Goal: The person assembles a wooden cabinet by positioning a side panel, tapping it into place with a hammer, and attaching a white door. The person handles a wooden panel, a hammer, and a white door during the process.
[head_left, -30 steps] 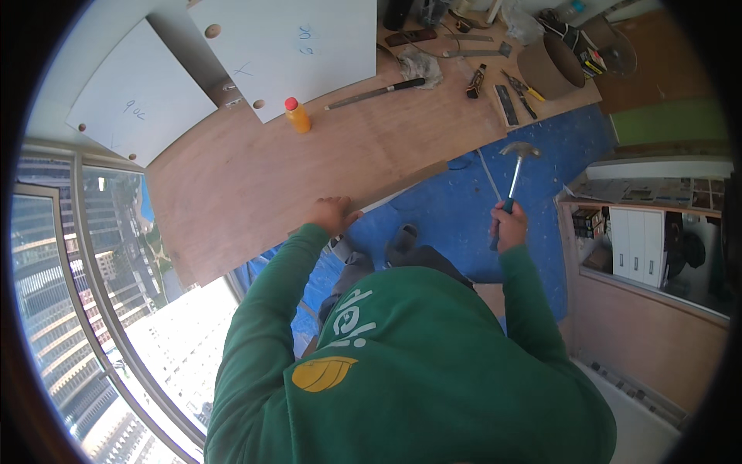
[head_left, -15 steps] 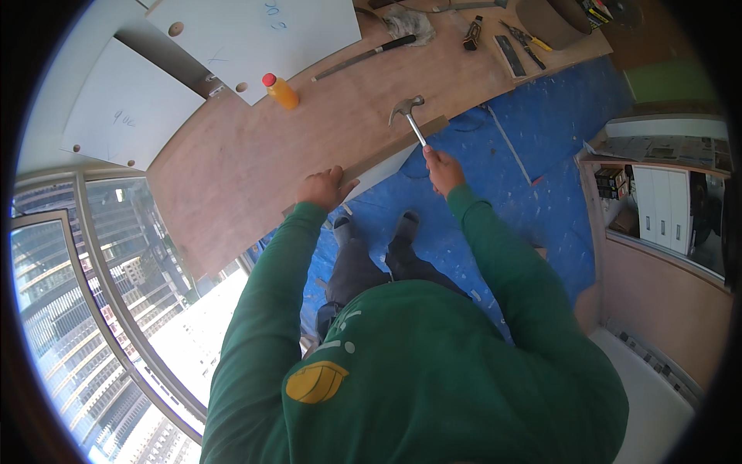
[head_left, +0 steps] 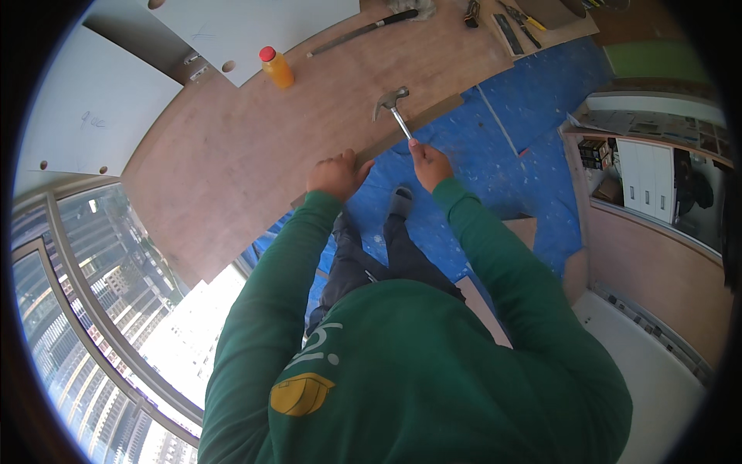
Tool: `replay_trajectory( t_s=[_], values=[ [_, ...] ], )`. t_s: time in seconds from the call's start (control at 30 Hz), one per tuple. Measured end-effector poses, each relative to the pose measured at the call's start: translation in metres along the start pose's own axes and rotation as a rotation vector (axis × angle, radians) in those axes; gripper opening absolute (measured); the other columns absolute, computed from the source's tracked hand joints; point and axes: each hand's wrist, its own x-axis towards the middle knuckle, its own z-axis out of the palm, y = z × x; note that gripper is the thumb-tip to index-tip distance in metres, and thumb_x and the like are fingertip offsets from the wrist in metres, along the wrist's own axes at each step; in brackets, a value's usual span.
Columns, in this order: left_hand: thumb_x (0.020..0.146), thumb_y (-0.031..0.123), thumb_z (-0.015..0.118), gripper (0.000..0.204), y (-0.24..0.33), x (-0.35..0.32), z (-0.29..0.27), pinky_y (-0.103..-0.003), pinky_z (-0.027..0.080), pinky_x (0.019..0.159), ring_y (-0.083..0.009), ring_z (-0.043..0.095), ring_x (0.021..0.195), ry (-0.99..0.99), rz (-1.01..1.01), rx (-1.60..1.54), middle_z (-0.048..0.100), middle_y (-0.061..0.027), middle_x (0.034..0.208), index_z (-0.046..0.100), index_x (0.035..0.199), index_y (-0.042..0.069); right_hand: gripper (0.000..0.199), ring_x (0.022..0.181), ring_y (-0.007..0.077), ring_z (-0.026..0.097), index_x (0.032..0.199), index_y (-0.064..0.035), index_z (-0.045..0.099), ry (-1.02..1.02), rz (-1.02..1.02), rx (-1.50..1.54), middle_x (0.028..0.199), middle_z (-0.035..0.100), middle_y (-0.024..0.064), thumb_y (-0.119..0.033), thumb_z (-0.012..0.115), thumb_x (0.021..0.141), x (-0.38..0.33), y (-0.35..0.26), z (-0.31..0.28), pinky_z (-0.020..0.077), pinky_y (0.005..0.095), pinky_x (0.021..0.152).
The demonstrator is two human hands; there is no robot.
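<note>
Your left hand (head_left: 334, 175) presses flat on the board (head_left: 255, 147) edge to steady it; right hand (head_left: 430, 162) fingers wrapped round the hammer (head_left: 393, 104), head resting on the board near that edge.

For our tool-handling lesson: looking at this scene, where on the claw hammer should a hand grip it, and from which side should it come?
Grip the claw hammer at the lower end of its handle, coming from the person's side of the plywood board. The steel head points away over the board, leaving the handle end free; the right hand holds it there, while the left hand rests on the board's edge.
</note>
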Motion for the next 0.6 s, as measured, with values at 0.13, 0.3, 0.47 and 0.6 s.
replay_trajectory(
  t_s=[0.13, 0.3, 0.47, 0.6],
  values=[
    [0.1, 0.062, 0.05, 0.059, -0.005, 0.001, 0.004, -0.048, 0.057, 0.076, -0.0384, 0.073, 0.083, 0.02, 0.016, 0.013, 0.073, -0.0178, 0.087, 0.061, 0.097, 0.004, 0.066, 0.09, 0.0491, 0.064, 0.093, -0.0005, 0.068, 0.065, -0.087, 0.035, 0.09, 0.069, 0.0268, -0.059, 0.041, 0.105, -0.02, -0.009, 0.035, 0.0494, 0.0532, 0.079],
    [0.1, 0.063, 0.05, 0.059, -0.008, 0.0, 0.01, -0.046, 0.057, 0.077, -0.0369, 0.073, 0.082, 0.032, 0.018, 0.031, 0.073, -0.0168, 0.087, 0.061, 0.099, 0.005, 0.067, 0.091, 0.0498, 0.063, 0.094, -0.0003, 0.069, 0.172, -0.042, -0.046, 0.092, 0.069, 0.0274, -0.059, 0.04, 0.105, 0.014, -0.002, 0.008, 0.0489, 0.0553, 0.081],
    [0.1, 0.062, 0.049, 0.058, -0.011, 0.003, 0.015, -0.046, 0.058, 0.077, -0.0373, 0.073, 0.081, 0.061, 0.045, 0.038, 0.073, -0.0161, 0.088, 0.062, 0.1, 0.005, 0.068, 0.092, 0.0499, 0.063, 0.094, 0.0004, 0.068, 0.163, 0.138, 0.03, 0.092, 0.069, 0.028, -0.061, 0.04, 0.105, 0.047, 0.018, -0.028, 0.0494, 0.0537, 0.08],
    [0.1, 0.063, 0.05, 0.059, -0.01, 0.003, 0.012, -0.046, 0.058, 0.075, -0.0372, 0.073, 0.081, 0.054, 0.045, 0.051, 0.073, -0.016, 0.087, 0.062, 0.099, 0.005, 0.067, 0.092, 0.0497, 0.064, 0.094, 0.0005, 0.068, 0.153, -0.057, 0.068, 0.091, 0.069, 0.0275, -0.061, 0.041, 0.104, 0.008, 0.019, 0.025, 0.0502, 0.052, 0.08]
  ],
)
